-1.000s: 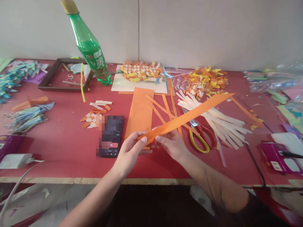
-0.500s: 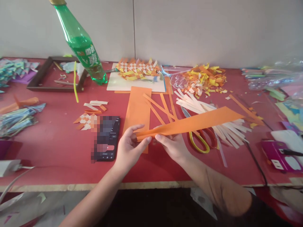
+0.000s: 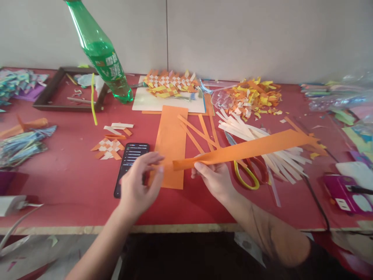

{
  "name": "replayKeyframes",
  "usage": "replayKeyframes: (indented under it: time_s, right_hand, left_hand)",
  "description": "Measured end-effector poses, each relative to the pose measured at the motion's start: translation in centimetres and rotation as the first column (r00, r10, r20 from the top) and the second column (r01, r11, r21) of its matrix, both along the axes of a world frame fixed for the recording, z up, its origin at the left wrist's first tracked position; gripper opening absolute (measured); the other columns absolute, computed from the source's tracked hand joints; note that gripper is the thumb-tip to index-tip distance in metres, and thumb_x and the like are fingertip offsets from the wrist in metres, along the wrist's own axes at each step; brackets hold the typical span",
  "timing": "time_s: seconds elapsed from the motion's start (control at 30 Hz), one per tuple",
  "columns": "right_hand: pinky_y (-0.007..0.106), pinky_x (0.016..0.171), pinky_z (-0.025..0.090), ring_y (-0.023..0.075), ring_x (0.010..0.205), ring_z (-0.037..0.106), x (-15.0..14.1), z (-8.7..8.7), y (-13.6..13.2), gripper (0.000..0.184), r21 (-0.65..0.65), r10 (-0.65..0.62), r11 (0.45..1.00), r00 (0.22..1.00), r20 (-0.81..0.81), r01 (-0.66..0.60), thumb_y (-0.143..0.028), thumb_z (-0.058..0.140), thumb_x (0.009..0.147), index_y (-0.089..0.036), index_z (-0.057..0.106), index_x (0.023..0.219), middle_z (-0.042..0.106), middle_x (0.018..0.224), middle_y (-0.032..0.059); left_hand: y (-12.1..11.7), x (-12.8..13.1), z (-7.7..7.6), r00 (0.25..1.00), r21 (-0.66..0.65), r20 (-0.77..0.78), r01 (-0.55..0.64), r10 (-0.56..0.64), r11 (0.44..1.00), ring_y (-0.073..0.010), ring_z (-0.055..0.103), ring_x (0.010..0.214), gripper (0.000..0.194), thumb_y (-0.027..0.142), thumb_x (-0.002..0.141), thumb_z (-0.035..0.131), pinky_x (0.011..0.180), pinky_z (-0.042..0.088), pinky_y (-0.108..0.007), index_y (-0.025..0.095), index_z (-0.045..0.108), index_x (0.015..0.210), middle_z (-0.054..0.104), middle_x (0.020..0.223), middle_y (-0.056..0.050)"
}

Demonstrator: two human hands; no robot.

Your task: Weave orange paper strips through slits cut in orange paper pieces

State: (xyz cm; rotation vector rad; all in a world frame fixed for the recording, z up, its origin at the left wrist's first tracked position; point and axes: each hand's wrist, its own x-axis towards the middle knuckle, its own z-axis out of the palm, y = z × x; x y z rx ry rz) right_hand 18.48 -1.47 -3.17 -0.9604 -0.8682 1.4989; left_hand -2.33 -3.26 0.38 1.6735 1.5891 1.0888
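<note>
A long orange paper strip, creased lengthwise near its left end, is pinched by my right hand above the table. Its far end reaches over a bundle of pale paper strips. My left hand hovers to the left with thumb and fingers apart, holding nothing, slightly blurred. It partly covers a black phone with a lit screen. Between the hands, a wide orange paper sheet lies flat. Several narrow orange strips rest right of that sheet. Scissors with yellow and red handles lie partly under the held strip.
A green bottle stands near a dark wooden frame. Woven orange-and-white paper sits on a white board at the back. An orange and yellow scrap pile lies beside it. A purple power socket is at the right.
My left hand has let go of the orange strip's left end and moved left over the phone, its fingers opening. My right hand still pinches the strip, nearly in place.
</note>
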Motion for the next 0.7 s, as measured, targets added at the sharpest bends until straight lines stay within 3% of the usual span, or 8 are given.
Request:
replayKeyframes:
  time_s: [0.07, 0.17, 0.27, 0.4, 0.7]
  right_hand:
    - [0.027, 0.050, 0.058, 0.0130, 0.055, 0.065, 0.0, 0.0, 0.0, 0.011, 0.009, 0.011, 1.000, 1.000, 0.000, -0.011, -0.028, 0.077, 0.078, -0.024, 0.073, 0.087, 0.069, 0.065, -0.0018]
    - [0.027, 0.050, 0.057, 0.0131, 0.055, 0.065, -0.1, 0.0, -0.1, 0.011, 0.031, 0.036, 0.999, 0.999, 0.000, -0.036, -0.026, 0.077, 0.078, -0.025, 0.074, 0.088, 0.069, 0.066, -0.0017]
    - [0.026, 0.050, 0.056, 0.0124, 0.056, 0.065, -0.1, 0.0, -0.3, 0.010, 0.057, 0.058, 0.997, 0.998, 0.002, -0.058, -0.023, 0.076, 0.080, -0.026, 0.074, 0.090, 0.069, 0.066, -0.0018]
    - [0.026, 0.053, 0.056, 0.0118, 0.058, 0.065, 0.1, -0.3, -0.2, 0.012, 0.081, 0.066, 0.995, 0.998, 0.009, -0.066, -0.021, 0.073, 0.083, -0.027, 0.075, 0.093, 0.069, 0.067, -0.0021]
    - [0.026, 0.054, 0.056, 0.0120, 0.059, 0.066, 0.3, -0.5, -0.3, 0.013, 0.099, 0.088, 0.991, 0.996, 0.015, -0.089, -0.019, 0.071, 0.085, -0.028, 0.075, 0.093, 0.069, 0.066, -0.0025]
  left_hand:
    - [0.1, -2.7, -0.1, 0.926, 0.179, -0.370, -0.005, 0.072, 0.984, -0.0278, 0.067, 0.103, 0.030, 0.021, 0.084, 0.062, 0.090, 0.052, -0.045, 0.022, 0.063, 0.113, 0.071, 0.113, -0.008]
    - [0.2, -6.1, -0.7, 0.815, 0.260, -0.569, 0.057, 0.105, 0.964, -0.0331, 0.065, 0.101, 0.028, 0.025, 0.086, 0.057, 0.092, 0.048, -0.053, 0.019, 0.065, 0.112, 0.069, 0.106, -0.012]
    - [0.0, -7.8, -1.5, 0.816, 0.242, -0.569, 0.047, 0.102, 0.969, -0.0353, 0.066, 0.101, 0.030, 0.027, 0.086, 0.056, 0.089, 0.048, -0.055, 0.017, 0.056, 0.114, 0.071, 0.105, -0.014]
    - [0.0, -7.9, -2.0, 0.843, 0.210, -0.536, 0.073, 0.052, 0.975, -0.0362, 0.064, 0.108, 0.036, 0.025, 0.084, 0.058, 0.092, 0.047, -0.056, 0.018, 0.043, 0.116, 0.074, 0.106, -0.014]
    - [0.4, -7.7, -1.6, 0.835, 0.198, -0.548, 0.075, 0.047, 0.977, -0.0364, 0.064, 0.109, 0.032, 0.026, 0.085, 0.056, 0.092, 0.048, -0.058, 0.019, 0.044, 0.114, 0.072, 0.110, -0.015]
